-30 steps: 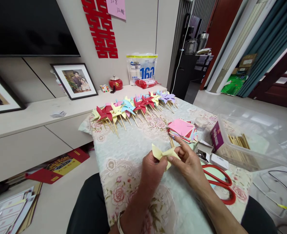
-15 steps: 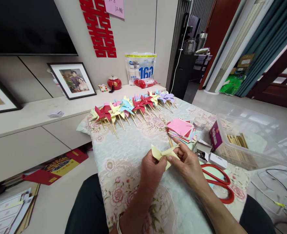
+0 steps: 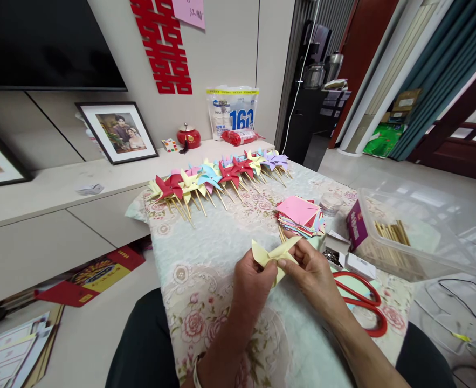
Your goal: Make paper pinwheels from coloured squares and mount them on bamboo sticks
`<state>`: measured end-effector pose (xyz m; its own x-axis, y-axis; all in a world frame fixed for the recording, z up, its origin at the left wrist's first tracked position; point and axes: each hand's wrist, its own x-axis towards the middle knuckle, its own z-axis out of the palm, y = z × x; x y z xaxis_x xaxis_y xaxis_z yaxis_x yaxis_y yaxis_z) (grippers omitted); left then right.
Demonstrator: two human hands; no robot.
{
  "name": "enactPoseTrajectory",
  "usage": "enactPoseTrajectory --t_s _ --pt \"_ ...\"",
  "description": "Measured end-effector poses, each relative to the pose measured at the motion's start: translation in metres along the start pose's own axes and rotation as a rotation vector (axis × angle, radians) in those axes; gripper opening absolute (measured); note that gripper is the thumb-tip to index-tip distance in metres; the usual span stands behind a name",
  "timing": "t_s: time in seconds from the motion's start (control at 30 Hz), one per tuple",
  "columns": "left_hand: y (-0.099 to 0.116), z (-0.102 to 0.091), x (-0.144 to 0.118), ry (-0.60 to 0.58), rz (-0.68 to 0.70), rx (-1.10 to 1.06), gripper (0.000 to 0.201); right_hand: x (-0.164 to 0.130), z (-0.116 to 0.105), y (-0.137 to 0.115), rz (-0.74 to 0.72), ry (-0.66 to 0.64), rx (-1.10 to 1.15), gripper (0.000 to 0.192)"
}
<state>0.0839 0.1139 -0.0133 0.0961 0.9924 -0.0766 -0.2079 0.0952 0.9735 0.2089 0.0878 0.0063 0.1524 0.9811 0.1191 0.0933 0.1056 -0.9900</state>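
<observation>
Between my two hands is a pale yellow paper pinwheel (image 3: 278, 252), its corners bent in toward the middle. My left hand (image 3: 254, 277) pinches it from the left near its centre. From the right, my right hand (image 3: 308, 267) grips it with thumb and fingers. Just beyond my right fingers lies a stack of coloured square papers (image 3: 300, 213), pink on top, with the ends of wooden sticks (image 3: 282, 234) showing beside it. Red-handled scissors (image 3: 361, 296) rest to the right of my right forearm.
Finished pinwheels on sticks (image 3: 209, 178) line the table's far side. At right stand a clear plastic bin (image 3: 419, 261) holding wooden sticks, small white boxes (image 3: 360, 267) and a round clear container (image 3: 330, 203). A flowered cloth (image 3: 205, 302) covers the table.
The right-hand flap of the yellow paper stands out a little more. Both hands stay at nearly the same place, still holding the pinwheel.
</observation>
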Motion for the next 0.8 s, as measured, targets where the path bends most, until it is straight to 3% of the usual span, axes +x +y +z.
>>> enactPoseTrajectory --t_s 0.37,0.8 --pt "-0.002 0.0 -0.002 0.05 0.015 0.097 0.018 -0.002 0.0 -0.006 0.022 0.0 -0.054 0.051" --pt "-0.005 0.002 -0.002 0.072 0.017 0.11 0.018 -0.002 -0.004 0.005 -0.02 0.001 -0.101 0.048"
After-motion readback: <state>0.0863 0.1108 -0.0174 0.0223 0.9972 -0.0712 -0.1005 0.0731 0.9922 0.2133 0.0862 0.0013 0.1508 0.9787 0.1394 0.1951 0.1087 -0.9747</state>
